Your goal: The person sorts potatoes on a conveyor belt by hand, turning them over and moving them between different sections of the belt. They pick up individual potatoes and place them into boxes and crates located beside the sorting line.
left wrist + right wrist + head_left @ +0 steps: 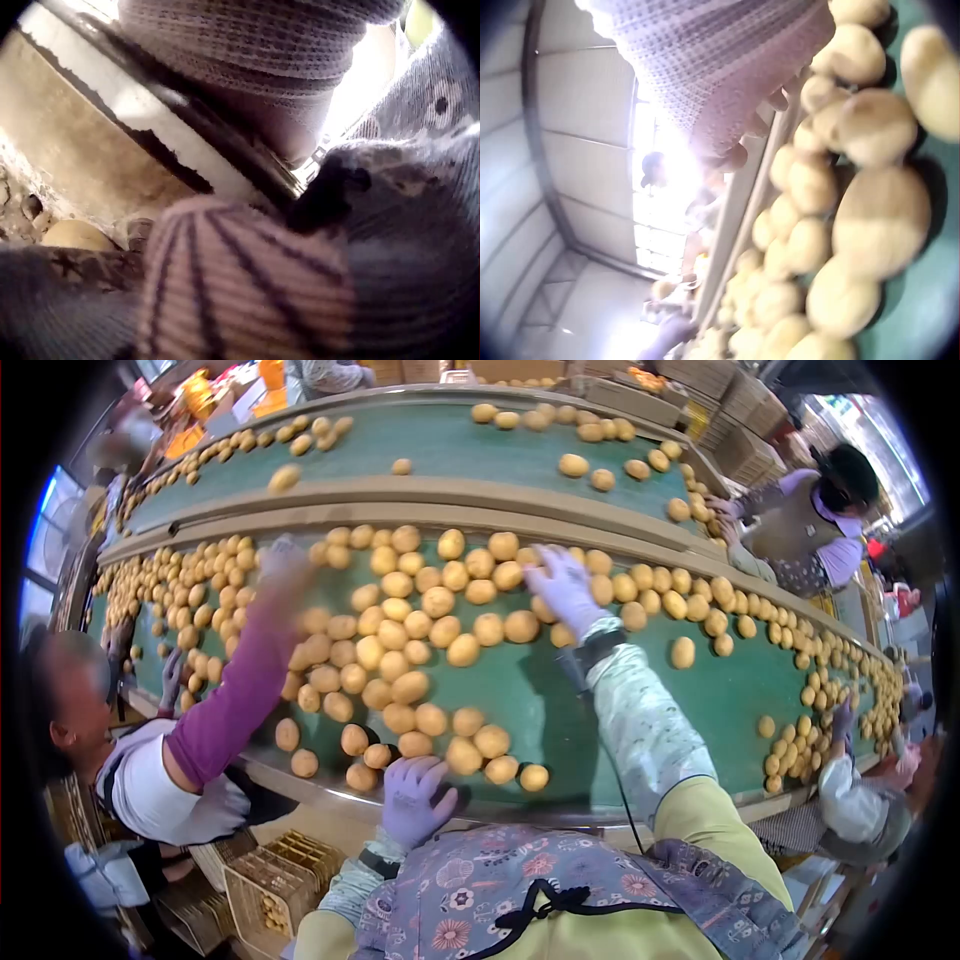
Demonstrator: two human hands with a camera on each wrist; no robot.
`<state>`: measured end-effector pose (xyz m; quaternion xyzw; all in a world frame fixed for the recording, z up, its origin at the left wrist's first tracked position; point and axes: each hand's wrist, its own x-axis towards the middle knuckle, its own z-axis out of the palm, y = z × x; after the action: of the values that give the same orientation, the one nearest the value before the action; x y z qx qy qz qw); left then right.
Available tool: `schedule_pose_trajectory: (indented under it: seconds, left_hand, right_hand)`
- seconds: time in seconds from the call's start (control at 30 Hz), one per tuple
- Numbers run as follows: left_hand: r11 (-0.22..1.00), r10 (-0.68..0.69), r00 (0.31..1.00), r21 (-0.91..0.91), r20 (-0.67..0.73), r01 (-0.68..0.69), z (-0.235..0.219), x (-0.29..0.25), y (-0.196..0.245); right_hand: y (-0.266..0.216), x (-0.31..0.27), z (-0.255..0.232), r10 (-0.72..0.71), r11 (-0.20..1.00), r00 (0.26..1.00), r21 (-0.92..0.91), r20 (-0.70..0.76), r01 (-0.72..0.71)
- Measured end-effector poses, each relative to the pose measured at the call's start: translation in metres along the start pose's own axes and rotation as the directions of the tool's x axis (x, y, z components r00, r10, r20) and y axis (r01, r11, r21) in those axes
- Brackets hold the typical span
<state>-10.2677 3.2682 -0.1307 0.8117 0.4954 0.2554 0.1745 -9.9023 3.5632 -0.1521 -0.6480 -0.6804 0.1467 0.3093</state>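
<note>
Many round yellow-brown potatoes lie on a green conveyor belt. My gloved right hand reaches across to the belt's far side, its fingers relaxed over potatoes by the divider; the right wrist view shows the glove above a row of potatoes. Whether its fingertips touch one is hidden. At the near edge, my gloved left hand rests with fingers spread loosely, just below several potatoes. The left wrist view shows a glove beside the metal edge.
A person in a purple sleeve reaches over the belt at left. Others stand at right and beyond a second belt. A beige divider runs between the belts. Crates stand below the near edge.
</note>
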Motion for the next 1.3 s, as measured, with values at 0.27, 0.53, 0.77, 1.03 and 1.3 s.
schedule_pose_trajectory:
  seconds: [0.27, 0.53, 0.77, 1.03, 1.3]
  left_hand:
    - [1.000, 0.031, 0.995, 0.001, 0.095, -0.032, -0.016, -0.015, -0.067]
    - [0.927, -0.126, 0.990, 0.364, 0.070, 0.092, -0.112, 0.008, -0.232]
    - [0.942, -0.097, 0.967, 0.293, -0.235, 0.166, -0.164, -0.002, -0.252]
    - [0.991, -0.003, 0.987, 0.132, -0.158, 0.024, -0.138, -0.035, -0.203]
    - [0.992, -0.020, 0.990, 0.118, -0.137, 0.036, -0.154, -0.045, -0.259]
  right_hand:
    - [-0.091, -0.133, 0.064, -0.319, 0.937, 0.944, -0.120, 0.080, 0.327]
    - [-0.151, -0.217, 0.016, -0.251, 0.948, 0.967, 0.192, -0.034, 0.253]
    - [-0.010, -0.299, -0.007, 0.523, 0.756, 0.832, 0.552, -0.184, -0.353]
    - [-0.139, -0.222, 0.100, 0.187, 0.972, 0.980, 0.157, -0.069, -0.175]
    - [-0.256, -0.140, 0.257, 0.057, 0.918, 0.995, 0.397, -0.083, -0.019]
